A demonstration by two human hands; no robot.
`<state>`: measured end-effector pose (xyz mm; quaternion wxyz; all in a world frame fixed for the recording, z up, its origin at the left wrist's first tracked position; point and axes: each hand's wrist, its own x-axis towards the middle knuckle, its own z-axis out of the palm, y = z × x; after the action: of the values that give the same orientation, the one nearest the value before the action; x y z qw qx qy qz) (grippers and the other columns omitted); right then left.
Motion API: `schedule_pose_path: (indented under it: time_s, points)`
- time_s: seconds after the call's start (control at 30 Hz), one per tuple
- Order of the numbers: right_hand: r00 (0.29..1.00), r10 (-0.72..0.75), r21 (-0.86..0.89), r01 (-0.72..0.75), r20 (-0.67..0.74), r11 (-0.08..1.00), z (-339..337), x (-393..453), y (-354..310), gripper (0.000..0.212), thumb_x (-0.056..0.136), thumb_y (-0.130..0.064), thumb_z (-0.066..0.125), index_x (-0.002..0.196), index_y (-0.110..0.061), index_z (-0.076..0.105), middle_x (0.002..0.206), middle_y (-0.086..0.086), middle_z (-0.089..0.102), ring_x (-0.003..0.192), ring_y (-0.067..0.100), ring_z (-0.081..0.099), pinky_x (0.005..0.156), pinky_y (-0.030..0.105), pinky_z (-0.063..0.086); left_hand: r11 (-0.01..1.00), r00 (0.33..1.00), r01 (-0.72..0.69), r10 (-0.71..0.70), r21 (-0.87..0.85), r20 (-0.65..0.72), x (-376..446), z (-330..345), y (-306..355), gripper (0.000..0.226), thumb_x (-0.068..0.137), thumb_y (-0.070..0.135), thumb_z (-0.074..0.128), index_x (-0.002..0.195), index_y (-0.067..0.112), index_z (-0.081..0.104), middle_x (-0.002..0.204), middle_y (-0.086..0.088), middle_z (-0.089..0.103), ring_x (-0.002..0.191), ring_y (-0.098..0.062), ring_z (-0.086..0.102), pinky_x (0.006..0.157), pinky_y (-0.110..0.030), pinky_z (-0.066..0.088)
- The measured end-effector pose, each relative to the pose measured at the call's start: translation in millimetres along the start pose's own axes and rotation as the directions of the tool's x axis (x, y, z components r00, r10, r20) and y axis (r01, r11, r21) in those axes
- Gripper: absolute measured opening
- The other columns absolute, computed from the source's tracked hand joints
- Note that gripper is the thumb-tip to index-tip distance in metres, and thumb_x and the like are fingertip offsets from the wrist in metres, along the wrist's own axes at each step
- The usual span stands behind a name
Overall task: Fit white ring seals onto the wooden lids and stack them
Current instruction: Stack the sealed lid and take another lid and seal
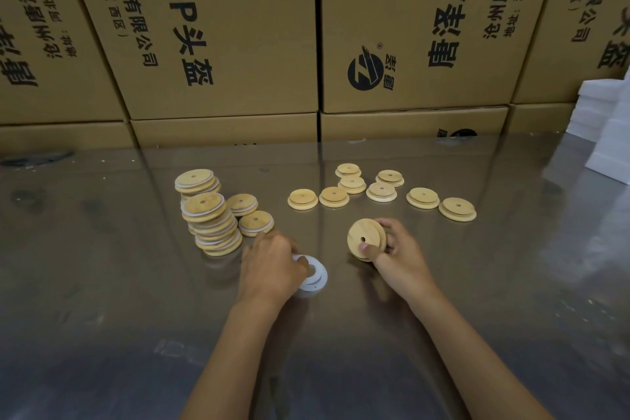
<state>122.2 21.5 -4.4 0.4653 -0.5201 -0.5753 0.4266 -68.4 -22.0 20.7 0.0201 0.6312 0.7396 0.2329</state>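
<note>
A wooden lid (365, 238) is held on edge just above the tabletop (102, 283) in the right hand (397, 254), fingers clamped on its rim, its stepped face seemingly turned towards the left to take a seal; white ring seals (315, 278), apparently two overlapping, are pinched flat by the left hand (272, 264); eight bare lids (422, 197) lie beyond; finished lids (213, 225) are kept apart in two leaning stacks, two more beside them.

A glossy grey table (102, 283) carries everything. At ten o'clock stand leaning stacks of sealed wooden lids (211, 222). At one o'clock eight bare lids (381, 191) lie scattered, some overlapping. Near centre lie white ring seals (315, 278). White blocks (610, 133) sit at three o'clock.
</note>
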Motion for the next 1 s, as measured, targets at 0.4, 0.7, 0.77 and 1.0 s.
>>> schedule_pose_path:
  time_s: [0.4, 0.7, 0.77, 1.0]
  points:
    - [1.0, 0.011, -0.01, -0.011, 0.007, 1.0, -1.2, -1.7, -0.9, 0.037, 0.088, -0.007, 0.07, 0.118, -0.024, 0.059, 0.108, -0.005, 0.07, 0.104, 0.014, 0.065, 0.092, 0.027, 0.05, 0.999, 0.998, -0.045, 0.044, -0.019, -0.042, -1.1, -2.6, 1.6, 0.009, 0.083, 0.028, 0.067, 0.091, 0.028, 0.072, 0.098, 0.008, 0.067, 0.1, -0.016, 0.059, 0.076, -0.026, 0.037]
    - [0.995, 0.1, 0.194, -0.099, 0.004, 0.976, -6.5, -2.7, -6.8, 0.029, 0.093, -0.003, 0.063, 0.116, -0.02, 0.062, 0.111, 0.002, 0.072, 0.1, 0.017, 0.067, 0.079, 0.026, 0.057, 0.68, 0.99, 0.128, -0.047, -0.722, 0.132, 1.7, -7.1, 15.2, 0.007, 0.087, 0.008, 0.068, 0.083, 0.014, 0.068, 0.081, 0.0, 0.067, 0.074, -0.01, 0.06, 0.064, -0.017, 0.049]
    - [0.988, 0.156, 0.335, -0.153, 0.019, 0.93, -10.0, -4.6, -13.2, 0.027, 0.094, -0.002, 0.061, 0.119, -0.014, 0.063, 0.111, 0.007, 0.071, 0.099, 0.021, 0.069, 0.069, 0.028, 0.06, 0.537, 0.985, 0.145, 0.001, -0.831, 0.173, 1.5, -11.9, 19.1, 0.003, 0.087, 0.009, 0.069, 0.086, 0.011, 0.07, 0.08, -0.002, 0.069, 0.067, -0.009, 0.06, 0.06, -0.017, 0.05]
    - [0.92, 0.152, 0.552, -0.343, 0.362, 0.76, -6.4, -17.5, -26.6, 0.031, 0.102, -0.022, 0.047, 0.121, -0.003, 0.063, 0.114, 0.021, 0.071, 0.1, 0.032, 0.07, 0.083, 0.039, 0.06, 0.249, 0.968, 0.221, 0.063, -0.943, 0.244, -5.6, -10.3, 32.0, 0.01, 0.087, 0.01, 0.069, 0.094, 0.003, 0.069, 0.082, -0.01, 0.071, 0.067, -0.022, 0.06, 0.055, -0.03, 0.047]
